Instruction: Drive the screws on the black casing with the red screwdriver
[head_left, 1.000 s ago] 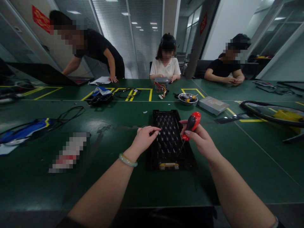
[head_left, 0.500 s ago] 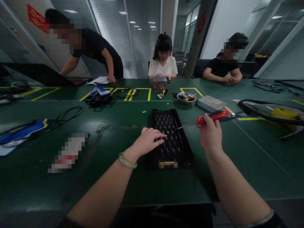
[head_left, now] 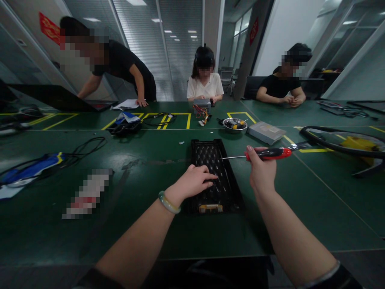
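Observation:
A black rectangular panel (head_left: pixel 230 188) with a raised rim and rows of small shiny marks lies on the green table in front of me. Over its left part rests my left hand (head_left: pixel 197 180), fingers stretched out; whether the fingertips touch the surface I cannot tell. My right hand (head_left: pixel 263 170) grips a red and black screwdriver (head_left: pixel 275 153), to the right of the panel. The screwdriver's thin shaft points left, its tip over the panel's right side. At the panel's near end is a yellowish part (head_left: pixel 210 208).
A metal bowl (head_left: pixel 234 129) with small items and a grey flat box (head_left: pixel 266 133) stand beyond the panel. Wires trail from a grey unit (head_left: pixel 202 105). A black curved frame (head_left: pixel 339 138) lies at right, a blue item with cables (head_left: pixel 36 167) at left. Three people are across the table.
My left hand has shifted slightly right over the panel. The screwdriver has turned from slanting to nearly level, its handle lower and a little further right.

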`<state>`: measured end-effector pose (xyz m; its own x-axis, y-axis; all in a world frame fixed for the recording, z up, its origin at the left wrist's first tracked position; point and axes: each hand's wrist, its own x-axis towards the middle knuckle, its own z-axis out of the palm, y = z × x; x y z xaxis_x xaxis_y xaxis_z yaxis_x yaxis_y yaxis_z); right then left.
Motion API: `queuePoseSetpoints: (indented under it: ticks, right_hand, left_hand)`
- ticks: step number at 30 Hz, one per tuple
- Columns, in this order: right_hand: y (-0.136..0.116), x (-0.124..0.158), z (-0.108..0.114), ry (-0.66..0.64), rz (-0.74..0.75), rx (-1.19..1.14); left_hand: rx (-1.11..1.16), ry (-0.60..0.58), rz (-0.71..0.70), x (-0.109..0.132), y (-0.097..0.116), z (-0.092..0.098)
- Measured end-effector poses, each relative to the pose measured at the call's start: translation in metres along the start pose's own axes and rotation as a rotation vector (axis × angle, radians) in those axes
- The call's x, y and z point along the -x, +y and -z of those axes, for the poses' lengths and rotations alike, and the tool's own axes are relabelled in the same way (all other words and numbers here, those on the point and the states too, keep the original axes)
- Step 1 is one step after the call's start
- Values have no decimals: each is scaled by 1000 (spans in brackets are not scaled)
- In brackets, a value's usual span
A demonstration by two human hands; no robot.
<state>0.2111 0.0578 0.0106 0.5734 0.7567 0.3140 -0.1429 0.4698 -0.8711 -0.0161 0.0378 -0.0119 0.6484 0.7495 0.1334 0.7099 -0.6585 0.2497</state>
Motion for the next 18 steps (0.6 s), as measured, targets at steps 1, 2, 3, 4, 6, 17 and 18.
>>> queuePoseSetpoints:
  ticks: [1,2,3,4,6,17,18]
  right_hand:
    - [0,1,0,-9,5,9]
    - [0,2,0,-16,13,21]
    - [0,3,0,-24,22,33]
    - [0,3,0,-31,29,44]
    - [1,4,1,-44,37,60]
    - [10,1,4,-87,38,130]
    - [10,1,4,-87,37,128]
  left_hand:
    - [-21,-1,-6,-1,1,0]
    - [-40,-1,-13,-2,3,0]
    - [-57,-1,-18,-3,4,1]
    - [-71,-1,-21,-4,5,1]
    - [-87,3,-27,-5,6,1]
    - [-70,35,58,-11,13,2]
    - [-59,36,66,-11,13,1]
